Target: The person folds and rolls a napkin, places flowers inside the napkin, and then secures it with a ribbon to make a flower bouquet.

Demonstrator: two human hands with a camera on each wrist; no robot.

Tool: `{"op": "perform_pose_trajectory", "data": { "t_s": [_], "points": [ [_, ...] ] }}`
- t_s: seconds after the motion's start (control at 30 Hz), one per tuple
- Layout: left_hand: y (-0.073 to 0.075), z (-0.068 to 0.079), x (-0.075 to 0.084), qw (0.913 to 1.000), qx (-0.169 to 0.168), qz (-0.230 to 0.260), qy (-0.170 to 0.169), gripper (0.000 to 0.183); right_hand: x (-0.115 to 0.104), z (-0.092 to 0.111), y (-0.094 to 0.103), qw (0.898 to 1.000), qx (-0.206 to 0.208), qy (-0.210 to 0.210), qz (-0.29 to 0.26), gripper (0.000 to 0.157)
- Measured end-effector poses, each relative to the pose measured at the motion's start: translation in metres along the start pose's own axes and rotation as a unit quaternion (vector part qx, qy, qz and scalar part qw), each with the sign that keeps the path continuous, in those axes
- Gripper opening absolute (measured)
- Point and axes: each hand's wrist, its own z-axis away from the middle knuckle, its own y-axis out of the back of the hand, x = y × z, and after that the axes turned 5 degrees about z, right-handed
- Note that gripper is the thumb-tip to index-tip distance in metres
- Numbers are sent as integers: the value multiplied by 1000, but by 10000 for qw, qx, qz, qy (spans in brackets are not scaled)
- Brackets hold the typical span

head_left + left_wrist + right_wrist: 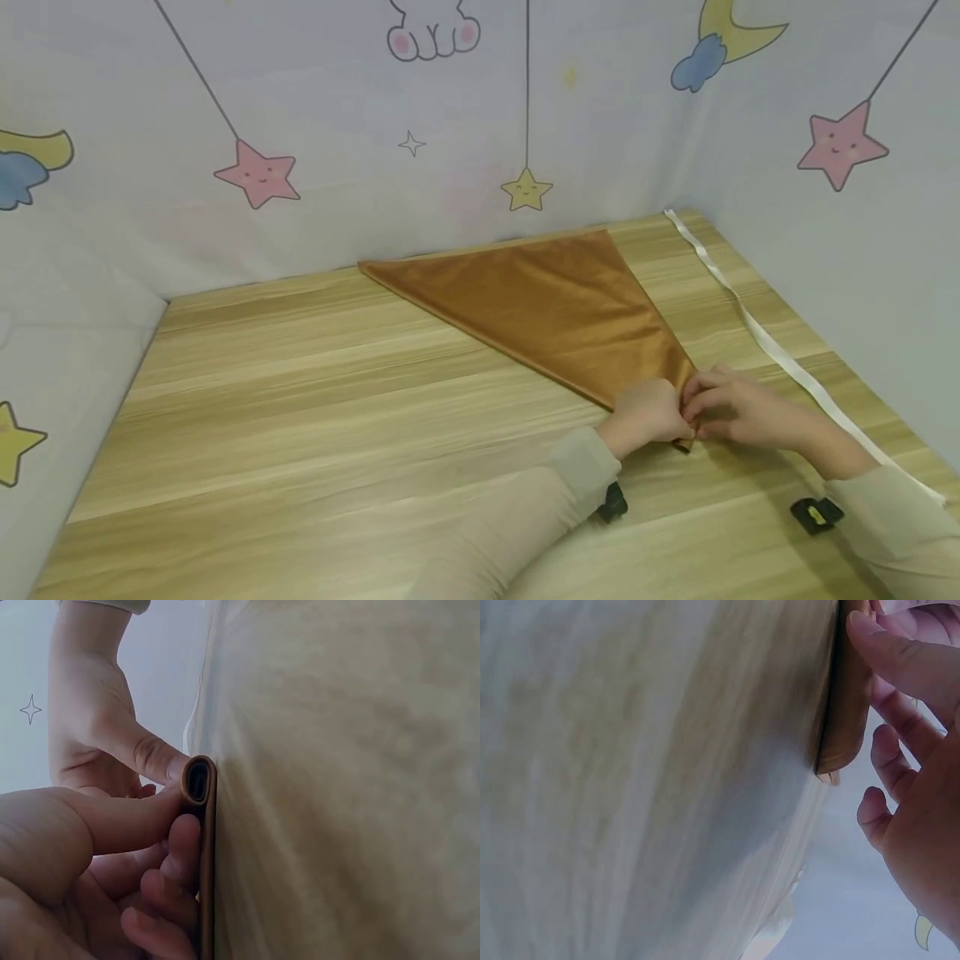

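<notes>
A shiny brown cloth (540, 304) lies on the table as a triangle-like shape, its far edge along the back wall. At its near right corner a narrow strip is rolled up, and the spiral end of the roll (198, 782) shows in the left wrist view. My left hand (649, 410) pinches that roll with the thumb against it and fingers curled beside it. Close by, my right hand (738, 408) pinches the same corner from the right. In the right wrist view, the right thumb (900, 656) presses on the rolled edge (847, 712).
A long white strip (776, 350) runs along the right side of the wood-grain table (300, 417). Printed wall sheets (360, 108) with stars and moons enclose the back and sides. Black devices sit at the left cuff (613, 504) and right cuff (816, 515).
</notes>
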Motion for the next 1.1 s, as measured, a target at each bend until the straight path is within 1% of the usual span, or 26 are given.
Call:
{"op": "perform_pose_trajectory", "data": {
  "t_s": [0.1,0.17,0.23,0.33,0.43,0.57,0.67,0.8,0.87,0.97,1.1],
  "points": [
    [0,1,-1,9999,15,141,15,48,1,-1,-2,9999,-74,25,-86,36],
    [-1,2,-1,9997,80,213,-61,50,2,-1,-3,9998,-51,80,-156,35],
    [-2,3,-2,9992,150,291,-225,50,4,-1,-3,9996,-21,136,-231,35],
    [-4,5,-1,9984,273,301,-383,45,6,-3,-3,9993,59,277,-261,35],
    [-6,6,-1,9975,422,275,-503,40,9,-5,-5,9993,120,311,-188,34],
    [-7,7,-1,9964,605,322,-497,40,11,-6,-7,9996,124,245,-22,32],
    [-8,8,-1,9961,716,286,-430,42,11,-7,-7,9996,76,241,-116,32],
    [-7,6,-2,9970,654,339,-240,42,11,-5,-6,9991,35,223,-361,34],
    [-6,6,-3,9974,530,472,-121,41,12,-4,-7,9988,59,243,-409,36],
    [-5,4,-5,9974,418,588,-26,40,14,-5,-8,9983,135,394,-415,37],
    [-4,4,-6,9971,448,601,-89,39,17,-10,-10,9967,215,683,-371,37]
  ]
}}
